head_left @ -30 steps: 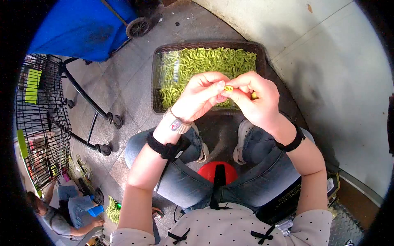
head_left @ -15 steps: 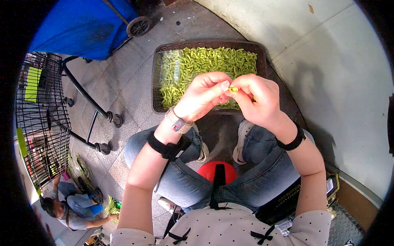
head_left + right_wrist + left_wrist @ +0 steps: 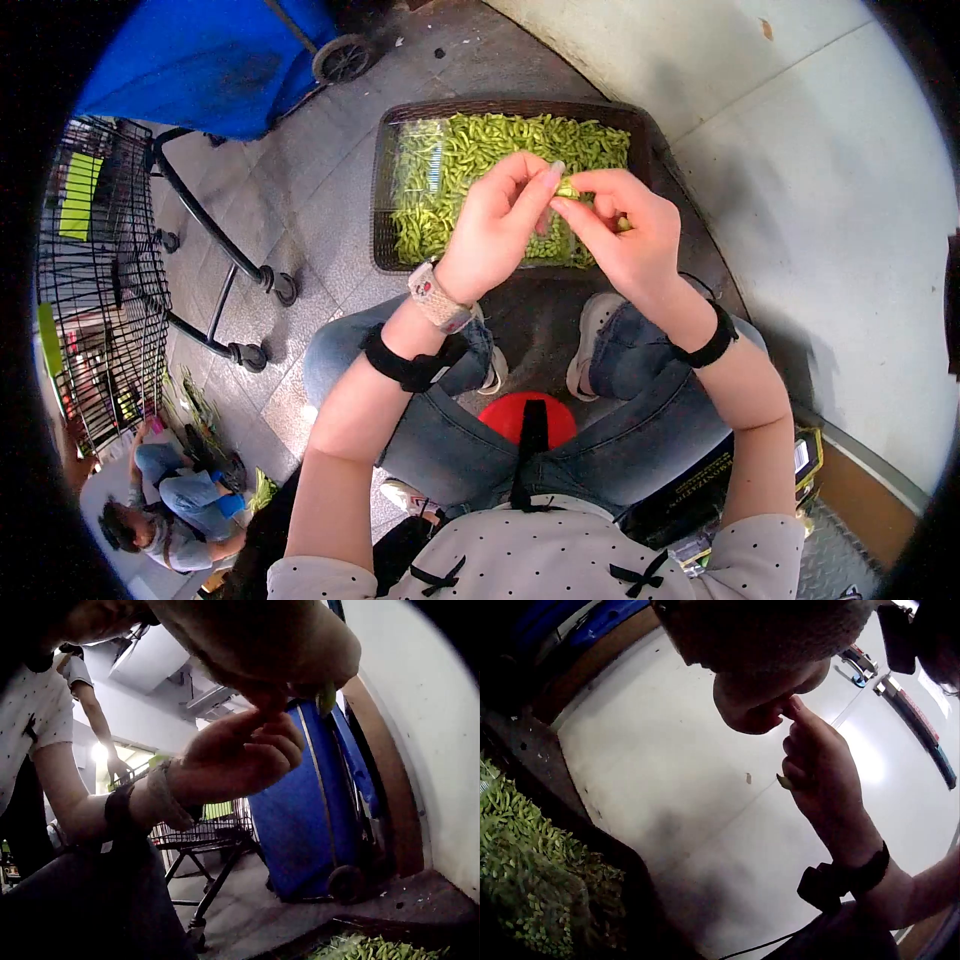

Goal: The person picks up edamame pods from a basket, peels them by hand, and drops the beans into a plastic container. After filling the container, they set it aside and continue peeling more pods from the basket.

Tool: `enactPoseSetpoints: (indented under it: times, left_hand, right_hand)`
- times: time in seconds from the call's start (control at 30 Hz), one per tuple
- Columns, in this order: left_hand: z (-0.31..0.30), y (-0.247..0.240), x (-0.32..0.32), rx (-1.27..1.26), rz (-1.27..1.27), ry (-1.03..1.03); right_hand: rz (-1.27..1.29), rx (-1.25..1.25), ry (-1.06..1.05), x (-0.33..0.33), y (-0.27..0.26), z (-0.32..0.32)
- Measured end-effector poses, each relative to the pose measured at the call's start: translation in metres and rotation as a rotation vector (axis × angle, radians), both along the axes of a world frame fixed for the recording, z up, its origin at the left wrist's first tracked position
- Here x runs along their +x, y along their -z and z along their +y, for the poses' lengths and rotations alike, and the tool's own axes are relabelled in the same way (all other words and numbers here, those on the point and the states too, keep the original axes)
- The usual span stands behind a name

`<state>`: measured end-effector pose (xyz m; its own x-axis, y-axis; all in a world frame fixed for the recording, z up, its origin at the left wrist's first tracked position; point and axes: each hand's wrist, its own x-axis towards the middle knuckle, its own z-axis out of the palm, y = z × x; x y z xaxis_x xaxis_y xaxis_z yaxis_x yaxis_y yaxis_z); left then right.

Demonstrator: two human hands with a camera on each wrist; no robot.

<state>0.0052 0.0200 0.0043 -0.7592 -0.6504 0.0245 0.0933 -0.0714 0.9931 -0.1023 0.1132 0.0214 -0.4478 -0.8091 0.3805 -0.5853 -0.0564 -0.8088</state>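
Over a dark brown woven basket point(image 3: 383, 190), both hands meet at one small green bean pod point(image 3: 567, 188). My left hand point(image 3: 490, 230) pinches its near end with thumb and fingers. The right hand point(image 3: 640, 235) grips the other side between thumb and forefinger. Tucked in the right hand's curled fingers is a second pod point(image 3: 625, 223), whose tip also sticks out in the right wrist view. Heaped green pods point(image 3: 530, 135) fill most of the basket. Shelled beans point(image 3: 562, 245) in clear plastic show beneath the hands, partly hidden by them.
A pale wall point(image 3: 830, 150) runs along the right. To the left stand a black wire cart point(image 3: 100, 260) and a blue covered trolley point(image 3: 210, 70). A red stool point(image 3: 505, 415) sits between the knees. Another person point(image 3: 170, 520) is at lower left.
Both hands have shifted slightly up, with the left hand turned more upright. The pod has turned between the fingertips. At lower left the other person has changed posture, and a dark shape now appears beside them.
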Motion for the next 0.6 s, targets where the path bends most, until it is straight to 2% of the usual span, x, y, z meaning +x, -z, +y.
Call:
enactPoseSetpoints:
  times: [0.1, 0.2, 0.43, 0.6]
  left_hand:
    - [-0.001, 0.003, 0.0, -0.068, -0.004, -0.083]
    - [-0.002, 0.004, -0.001, -0.294, -0.103, -0.158]
    - [-0.006, -0.003, 0.001, -0.431, -0.148, -0.181]
    - [-0.012, -0.001, -0.001, -0.538, -0.087, -0.205]
  right_hand:
    - [0.011, 0.029, 0.043, 0.003, -0.003, 0.0]
    - [0.052, 0.027, 0.054, 0.002, 0.002, -0.003]
    - [-0.011, 0.052, 0.073, 0.004, 0.004, -0.008]
    - [-0.282, 0.104, 0.035, 0.005, 0.001, -0.014]
